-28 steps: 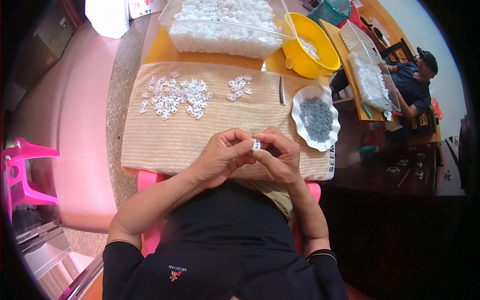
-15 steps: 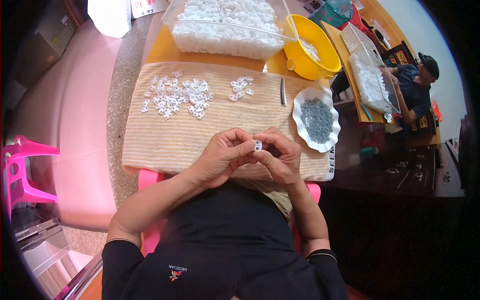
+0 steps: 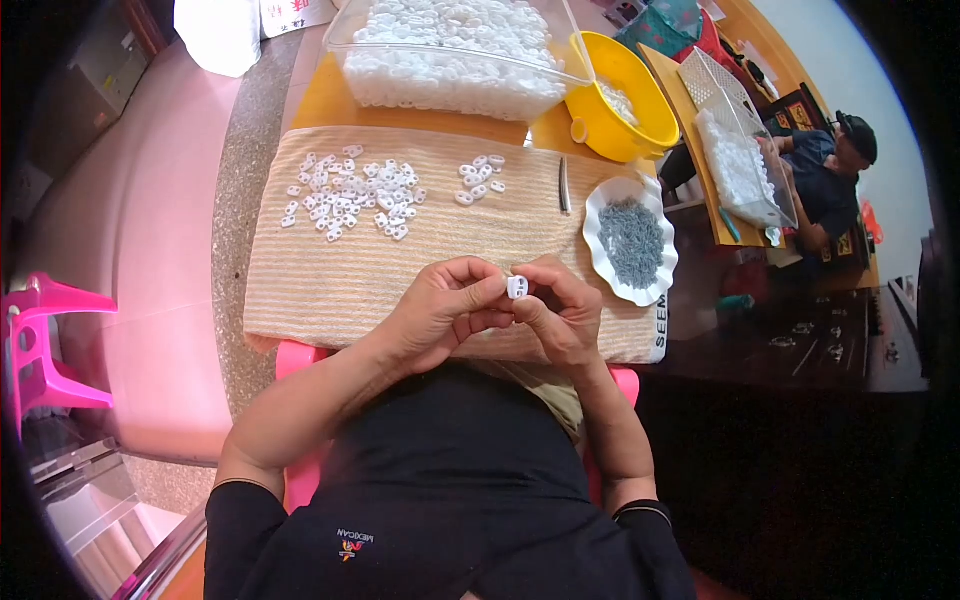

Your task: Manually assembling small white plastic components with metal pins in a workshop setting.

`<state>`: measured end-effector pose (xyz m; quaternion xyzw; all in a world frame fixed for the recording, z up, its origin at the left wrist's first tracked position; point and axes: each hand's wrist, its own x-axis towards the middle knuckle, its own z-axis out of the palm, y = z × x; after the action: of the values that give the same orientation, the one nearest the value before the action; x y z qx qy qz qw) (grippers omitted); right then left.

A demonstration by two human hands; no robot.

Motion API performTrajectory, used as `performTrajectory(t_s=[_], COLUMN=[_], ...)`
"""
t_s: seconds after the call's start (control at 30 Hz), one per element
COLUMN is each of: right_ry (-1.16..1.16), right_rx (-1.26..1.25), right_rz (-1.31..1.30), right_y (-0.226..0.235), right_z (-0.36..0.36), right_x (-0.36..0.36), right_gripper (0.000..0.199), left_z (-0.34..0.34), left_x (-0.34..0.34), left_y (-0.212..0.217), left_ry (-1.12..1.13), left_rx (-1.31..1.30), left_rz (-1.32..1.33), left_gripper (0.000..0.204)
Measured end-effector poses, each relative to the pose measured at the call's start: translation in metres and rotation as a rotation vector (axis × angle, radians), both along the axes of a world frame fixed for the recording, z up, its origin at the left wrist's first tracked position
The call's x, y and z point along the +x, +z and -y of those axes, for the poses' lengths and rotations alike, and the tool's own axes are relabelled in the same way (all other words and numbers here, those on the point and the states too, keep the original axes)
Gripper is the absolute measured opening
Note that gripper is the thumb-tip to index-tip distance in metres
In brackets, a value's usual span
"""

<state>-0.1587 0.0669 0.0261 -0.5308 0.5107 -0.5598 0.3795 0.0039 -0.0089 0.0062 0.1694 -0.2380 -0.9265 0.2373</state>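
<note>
Between the fingertips of both hands is a small white plastic piece [image 3: 517,288] with dark marks on its face. My left hand [image 3: 440,308] pinches it from the left with thumb and forefinger. From the other side, my right hand [image 3: 563,312] grips it with its thumb and fingers. Beyond them, on a striped beige towel [image 3: 470,235], lies a large scatter of white two-holed pieces [image 3: 360,195], with a smaller group [image 3: 480,178] to its right. A slim metal tool like tweezers [image 3: 564,186] lies farther right. Beside it stands a white wavy-rimmed dish [image 3: 594,246] of small grey parts [image 3: 630,243].
A clear bin [image 3: 350,65] full of white pieces stands at the far edge, next to a yellow basin [image 3: 655,140]. On the right, another person [image 3: 815,165] sits at a table with a similar bin [image 3: 775,205]. A pink stool [image 3: 55,345] is at left.
The white piece has turned between my fingers, so a different face with dark marks shows. Both hands stay in nearly the same place.
</note>
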Motion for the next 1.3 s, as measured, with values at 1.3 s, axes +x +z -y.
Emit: performTrajectory(t_s=[1.3], right_ry=[-0.007], right_rx=[-0.171], right_rz=[-0.430], right_y=[0.004], right_z=[0.001], right_x=[-0.006], right_gripper=[0.028], left_z=[-0.004], left_x=[0.001], left_y=[0.000], left_ry=[-0.044], left_rx=[-0.018], left_rz=[0.031], left_gripper=[0.014])
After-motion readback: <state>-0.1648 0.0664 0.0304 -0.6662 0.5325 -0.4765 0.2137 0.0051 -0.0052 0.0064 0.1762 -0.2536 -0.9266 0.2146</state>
